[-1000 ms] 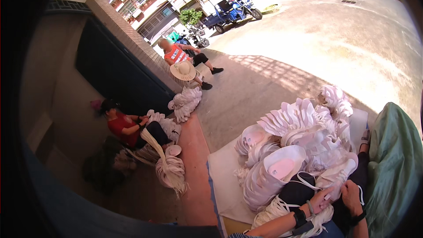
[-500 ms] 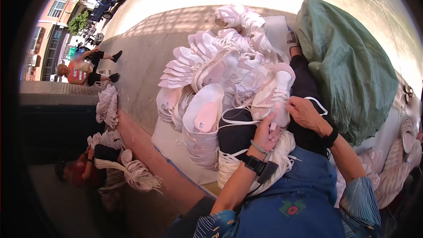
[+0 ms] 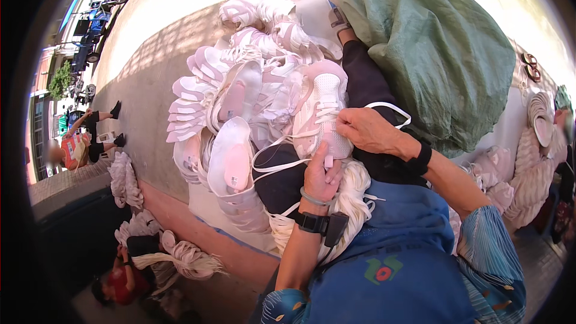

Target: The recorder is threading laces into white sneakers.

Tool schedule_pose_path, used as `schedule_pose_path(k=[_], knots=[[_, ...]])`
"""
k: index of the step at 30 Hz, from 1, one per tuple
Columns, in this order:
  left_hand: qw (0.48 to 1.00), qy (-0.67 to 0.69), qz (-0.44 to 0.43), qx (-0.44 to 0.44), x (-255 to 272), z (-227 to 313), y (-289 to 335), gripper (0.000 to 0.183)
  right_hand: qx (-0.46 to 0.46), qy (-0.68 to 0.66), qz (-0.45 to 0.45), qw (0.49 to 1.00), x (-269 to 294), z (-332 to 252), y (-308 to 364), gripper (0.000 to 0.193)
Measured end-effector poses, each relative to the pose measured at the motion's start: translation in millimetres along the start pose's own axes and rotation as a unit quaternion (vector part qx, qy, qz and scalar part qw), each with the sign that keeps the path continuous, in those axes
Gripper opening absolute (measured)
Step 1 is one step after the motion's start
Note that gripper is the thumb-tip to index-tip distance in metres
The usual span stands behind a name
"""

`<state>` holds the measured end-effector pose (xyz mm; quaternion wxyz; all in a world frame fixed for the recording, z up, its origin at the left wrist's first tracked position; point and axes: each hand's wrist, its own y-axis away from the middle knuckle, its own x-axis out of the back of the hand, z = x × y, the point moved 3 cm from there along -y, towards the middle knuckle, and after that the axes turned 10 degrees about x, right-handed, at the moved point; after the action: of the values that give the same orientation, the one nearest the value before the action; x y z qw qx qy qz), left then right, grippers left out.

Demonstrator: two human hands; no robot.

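Observation:
A pink-and-white sneaker upper [image 3: 327,93] lies across my lap, toe pointing away, with white laces through its lower eyelets. My left hand [image 3: 321,180] grips it at the tongue end, thumb on top. At its right edge my right hand [image 3: 366,132] is closed in a pinch by the eyelets. A white shoelace [image 3: 393,107] loops out from behind that hand; the fingertips' exact hold is partly hidden. Another loose lace end [image 3: 270,171] trails left over my dark trouser leg. Below my left hand lies a thick bundle of white laces [image 3: 354,189].
Stacked pink-and-white shoe uppers [image 3: 231,162] are heaped to the left and ahead. A large green sack [image 3: 432,54] stands at the right. More uppers [image 3: 531,168] lie far right. One person [image 3: 123,279] sits at lower left among uppers and laces; another person [image 3: 75,150] sits farther off.
The whole view has shifted, so the shoe, hands and pile sit farther left in the picture. Both hands keep their places on the sneaker upper, with little other visible movement.

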<state>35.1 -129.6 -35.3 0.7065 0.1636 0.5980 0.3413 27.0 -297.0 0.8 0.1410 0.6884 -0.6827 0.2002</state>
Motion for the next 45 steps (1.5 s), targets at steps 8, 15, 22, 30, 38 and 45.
schedule_pose_path(k=[8, 15, 22, 30, 38, 45], knots=[[1.000, 0.011, -0.005, 0.004, 0.8, 3.3, -0.5, 0.020, -0.007, 0.018, -0.021, 1.000, 1.5, 4.7, -4.7, 0.022], [1.000, 0.013, -0.010, 0.005, 0.9, 2.0, -0.5, 0.021, 0.029, 0.021, -0.004, 0.999, 1.0, -0.1, -3.1, 0.022], [1.000, 0.010, 0.005, 0.005, 0.1, 1.1, -0.2, 0.020, 0.049, 0.068, -0.016, 0.996, 0.2, -2.3, -5.9, 0.018], [1.000, 0.005, -0.023, 0.001, 6.4, 5.3, -5.6, 0.014, -0.014, 0.021, -0.033, 0.999, 2.2, 0.8, -15.9, 0.023], [1.000, 0.001, -0.003, -0.003, 8.1, -8.3, -8.0, 0.016, -0.049, -0.026, -0.021, 0.998, 6.6, -6.5, -8.6, 0.025], [1.000, 0.017, 0.008, -0.013, 12.2, -9.4, -8.8, 0.021, -0.011, 0.001, 0.041, 0.999, -3.4, -8.3, -4.5, 0.021]])
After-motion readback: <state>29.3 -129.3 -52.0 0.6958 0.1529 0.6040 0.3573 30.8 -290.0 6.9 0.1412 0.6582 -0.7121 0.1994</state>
